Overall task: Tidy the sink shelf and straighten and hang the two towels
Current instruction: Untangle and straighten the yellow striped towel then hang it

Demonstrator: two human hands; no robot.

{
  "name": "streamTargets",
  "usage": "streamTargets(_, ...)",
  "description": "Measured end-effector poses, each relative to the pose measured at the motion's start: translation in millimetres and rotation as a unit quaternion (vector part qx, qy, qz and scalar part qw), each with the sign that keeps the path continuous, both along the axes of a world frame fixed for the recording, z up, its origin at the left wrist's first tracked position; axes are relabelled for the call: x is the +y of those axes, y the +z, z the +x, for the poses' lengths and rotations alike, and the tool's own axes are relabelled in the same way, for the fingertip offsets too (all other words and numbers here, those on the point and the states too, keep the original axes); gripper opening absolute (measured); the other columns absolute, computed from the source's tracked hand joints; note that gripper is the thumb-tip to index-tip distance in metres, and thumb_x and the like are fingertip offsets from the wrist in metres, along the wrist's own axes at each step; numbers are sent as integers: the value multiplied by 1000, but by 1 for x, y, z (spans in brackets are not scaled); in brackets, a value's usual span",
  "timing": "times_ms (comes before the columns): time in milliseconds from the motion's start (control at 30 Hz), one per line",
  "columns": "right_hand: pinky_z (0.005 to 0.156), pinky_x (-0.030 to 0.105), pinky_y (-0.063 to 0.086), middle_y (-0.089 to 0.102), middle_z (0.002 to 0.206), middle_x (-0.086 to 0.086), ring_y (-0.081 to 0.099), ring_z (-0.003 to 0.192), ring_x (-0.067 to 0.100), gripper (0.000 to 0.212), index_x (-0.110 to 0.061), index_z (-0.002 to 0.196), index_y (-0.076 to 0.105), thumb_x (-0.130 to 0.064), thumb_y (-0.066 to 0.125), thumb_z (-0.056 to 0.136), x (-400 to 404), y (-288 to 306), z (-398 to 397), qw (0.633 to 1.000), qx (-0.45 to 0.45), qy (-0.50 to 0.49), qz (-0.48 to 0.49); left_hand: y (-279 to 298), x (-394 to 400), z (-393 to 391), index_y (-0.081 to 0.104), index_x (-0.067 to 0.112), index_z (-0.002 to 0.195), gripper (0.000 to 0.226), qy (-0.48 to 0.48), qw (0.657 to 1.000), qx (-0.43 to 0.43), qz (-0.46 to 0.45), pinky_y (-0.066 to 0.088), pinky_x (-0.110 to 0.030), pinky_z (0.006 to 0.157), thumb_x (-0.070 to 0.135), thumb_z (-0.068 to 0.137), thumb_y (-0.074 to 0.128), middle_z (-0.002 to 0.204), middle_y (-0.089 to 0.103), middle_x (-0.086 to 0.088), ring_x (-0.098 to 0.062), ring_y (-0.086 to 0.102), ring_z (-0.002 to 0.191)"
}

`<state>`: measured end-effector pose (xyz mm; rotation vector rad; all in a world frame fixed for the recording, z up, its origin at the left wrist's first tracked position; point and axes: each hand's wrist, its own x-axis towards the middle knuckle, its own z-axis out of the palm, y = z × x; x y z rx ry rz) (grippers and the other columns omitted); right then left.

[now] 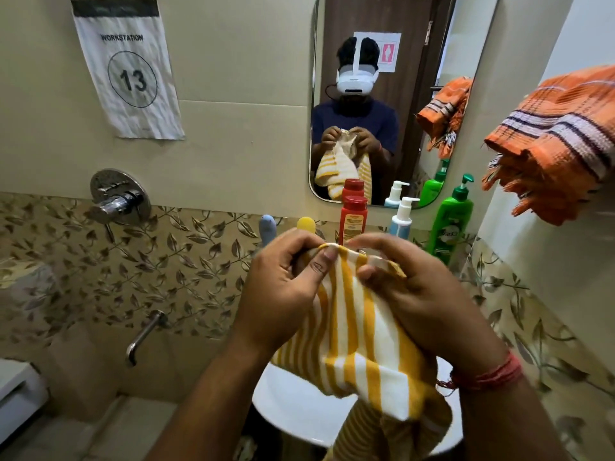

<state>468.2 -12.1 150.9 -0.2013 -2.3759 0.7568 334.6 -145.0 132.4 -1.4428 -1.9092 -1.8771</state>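
At the upper left of the frame a paper sign [128,69] reads 13, with a chrome tap [118,202] below it. In the lower middle, the left hand [283,294] and right hand [422,304] both pinch the top edge of a yellow striped towel [362,341], which hangs bunched over the white sink [293,404]. Behind the hands stand a red bottle [353,221], a white pump bottle [401,216] and a green bottle [451,221] (all upright). At the upper right an orange towel [559,141] hangs crumpled.
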Motion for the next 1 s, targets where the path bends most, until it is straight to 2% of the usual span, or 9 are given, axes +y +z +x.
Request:
streamTargets(100,68,9,40,56,88,-23,55,85,-3,17,-37,97,65,-46,54,88,-5,-2,-7,999,16,14,31,13,-1,1,66,18,85,18,-37,999,-6,-10,50,-14,66,36,89,63,80,65,6,-5,63,74)
streamTargets(200,69,16,46,57,85,-11,56,78,5,13,-23,81,67,-25,58,90,-3,3,-7,986,141,-8,-85,15,-7,-7,66,15,78,27,-66,995,-54,-50,49,-20,63,41,86,70,72,63,4,-6,60,69)
streamTargets(300,61,19,55,68,72,-11,63,66,4,20,-23,79,68,-31,56,93,-2,17,6,924,259,-6,-280,14,-22,-19,66,18,77,25,-76,991,-58,-95,52,-25,62,42,83,69,75,66,-3,-18,63,69)
streamTargets(467,63,12,51,68,75,-17,63,67,-6,13,-26,90,68,-30,57,95,8,27,11,903,305,-97,-287,24,-38,-31,68,26,77,18,-83,990,-66,-91,52,-23,64,42,85,71,76,67,7,-10,65,72)
streamTargets(567,60,11,52,68,70,-20,64,65,-5,18,-27,86,67,-28,53,98,10,31,11,926,271,-75,-250,31,-42,-34,67,29,79,20,-70,993,-62,-65,51,-27,66,49,82,65,77,65,9,-12,65,73)
streamTargets(667,68,20,53,69,74,-22,66,73,-2,17,-28,87,66,-34,52,95,12,41,13,968,171,-33,-182,40,-47,-37,60,27,78,15,-73,993,-89,-21,49,-27,64,38,88,59,73,57,6,-14,59,69)
streamTargets(833,70,22,47,63,88,-10,63,84,9,14,-32,88,65,-35,54,96,19,55,10,992,96,-38,-70,56,-40,-40,52,28,79,12,3,999,-53,-2,47,-29,64,27,89,58,74,50,6,-12,52,69)
streamTargets(900,66,20,49,66,82,-9,65,79,7,16,-27,86,68,-37,57,92,22,57,14,994,67,-11,-82,57,-36,-44,52,31,81,16,97,994,-30,47,48,-30,66,21,92,58,77,52,6,-11,52,71)
streamTargets(1000,60,25,54,69,79,-3,68,75,13,26,-21,82,71,-45,66,78,33,43,23,984,-16,56,-168,58,-37,-56,51,32,82,22,212,971,-41,99,46,-15,64,14,93,59,79,53,11,-4,52,71)
